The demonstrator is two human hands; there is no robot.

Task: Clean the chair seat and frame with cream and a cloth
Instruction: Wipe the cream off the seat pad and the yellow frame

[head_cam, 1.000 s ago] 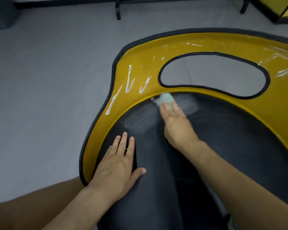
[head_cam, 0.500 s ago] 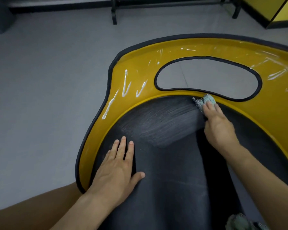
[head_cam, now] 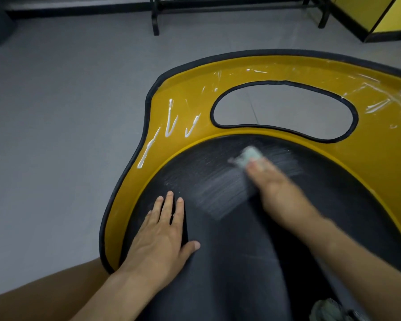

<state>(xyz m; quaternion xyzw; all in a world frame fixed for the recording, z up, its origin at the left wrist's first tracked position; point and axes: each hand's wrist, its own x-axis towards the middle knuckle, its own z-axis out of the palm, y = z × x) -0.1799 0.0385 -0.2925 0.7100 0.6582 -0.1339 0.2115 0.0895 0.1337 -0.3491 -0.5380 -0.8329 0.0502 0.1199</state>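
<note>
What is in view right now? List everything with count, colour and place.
seat: one, black, centre, streaked white
frame: one, yellow with black edging, around the seat
cream lines: several, white, frame's left part
cloth: one, pale blue-green, on the seat under right fingertips
floor: one, grey, around the frame
stand legs: two, black, top edge
panel: one, yellow, top right corner
bundle: one, grey-green, bottom right, unclear
left hand: one, flat on the seat
right hand: one, blurred, pressing the cloth
</note>
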